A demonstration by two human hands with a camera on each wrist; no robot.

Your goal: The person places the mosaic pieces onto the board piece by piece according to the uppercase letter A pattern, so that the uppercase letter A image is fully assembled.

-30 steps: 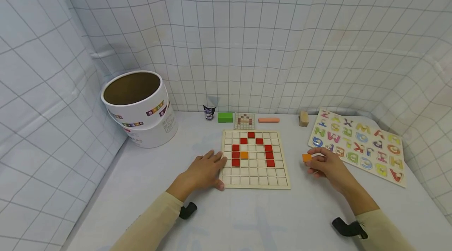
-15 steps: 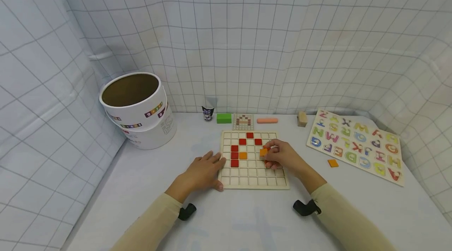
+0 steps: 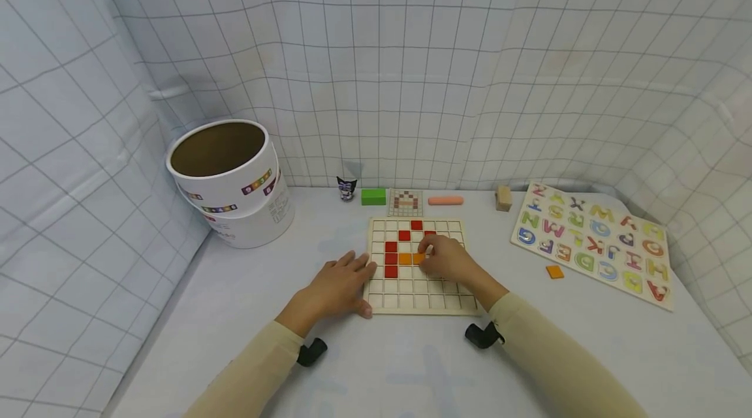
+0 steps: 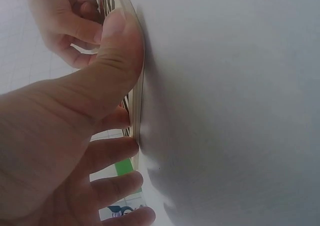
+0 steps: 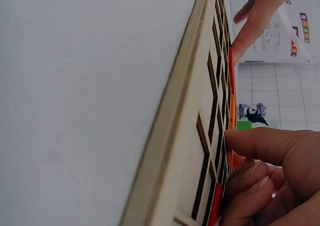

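Observation:
A wooden grid board (image 3: 405, 304) lies flat with red square tiles (image 3: 391, 258) in several cells. My left hand (image 3: 339, 284) rests along its left edge, fingers extended; in the left wrist view the thumb (image 4: 117, 40) lies against the board's edge. Over the middle of the grid, my right hand (image 3: 449, 260) pinches an orange square tile (image 3: 418, 258) at a cell directly right of another orange tile (image 3: 405, 259). The right wrist view shows thumb and curled fingers low against the grid, partly covering the orange tile (image 5: 237, 160). The right hand hides some red tiles.
One orange tile (image 3: 555, 272) lies loose beside an alphabet puzzle board (image 3: 593, 255) at right. Behind the grid stand a small figurine (image 3: 346, 188), green block (image 3: 373, 196), pattern card (image 3: 405, 212), peach stick (image 3: 445, 200) and wooden block (image 3: 503, 198). A white bucket (image 3: 235, 228) stands left.
My right hand has come left from near the alphabet board, carrying an orange tile onto the grid, uncovering the loose orange tile. The left hand stays at the board's edge.

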